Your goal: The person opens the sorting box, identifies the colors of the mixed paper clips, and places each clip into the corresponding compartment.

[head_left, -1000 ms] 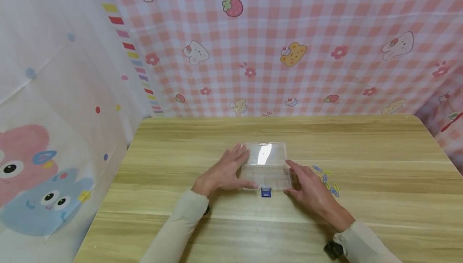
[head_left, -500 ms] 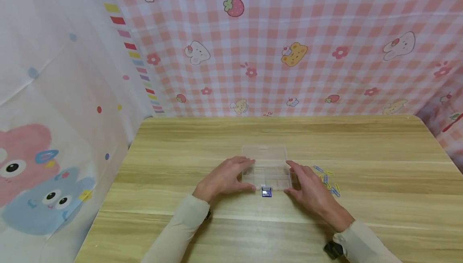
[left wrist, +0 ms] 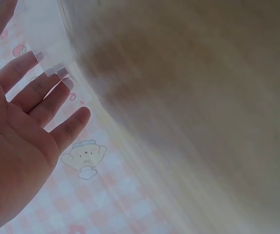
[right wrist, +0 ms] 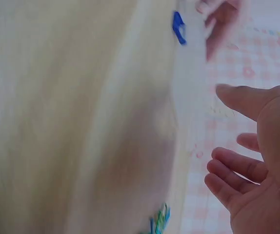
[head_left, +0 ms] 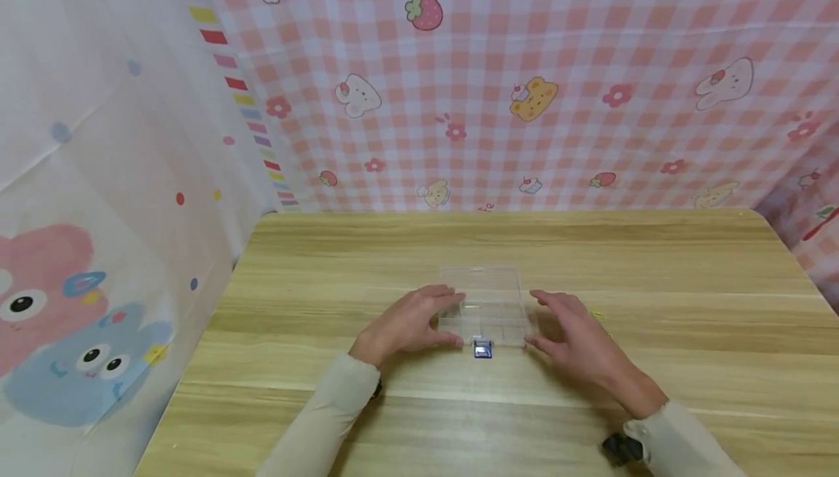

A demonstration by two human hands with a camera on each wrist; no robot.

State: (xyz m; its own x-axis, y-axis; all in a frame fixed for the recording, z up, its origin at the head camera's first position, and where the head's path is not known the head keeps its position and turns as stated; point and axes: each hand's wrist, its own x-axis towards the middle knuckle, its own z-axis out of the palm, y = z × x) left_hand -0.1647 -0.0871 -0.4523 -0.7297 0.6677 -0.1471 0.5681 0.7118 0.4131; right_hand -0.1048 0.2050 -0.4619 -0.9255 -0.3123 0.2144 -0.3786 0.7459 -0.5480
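A clear plastic compartment box (head_left: 503,313) stands mid-table, its transparent lid (head_left: 481,280) folded back on the far side. My left hand (head_left: 406,320) holds the box at its left side, thumb at the front edge and fingers further back; in the left wrist view its fingertips (left wrist: 67,84) meet the clear plastic. At the front edge is a small blue binder clip (head_left: 483,350); whether it touches the box I cannot tell. My right hand (head_left: 583,338) is just right of the box, fingers and thumb apart, holding nothing. Paper clips (head_left: 598,315) lie mostly hidden behind it.
The wooden table (head_left: 341,251) stretches out around the box. Blurred blue and green paper clips (right wrist: 159,219) show low in the right wrist view. A pink checked cloth (head_left: 459,62) hangs behind the table, and a white printed cloth (head_left: 98,135) on the left.
My right hand has drawn away from the box to the right, covering most of the paper clips. My left fingers shifted from beside the lid down to the box's left side. The lid's glare vanished.
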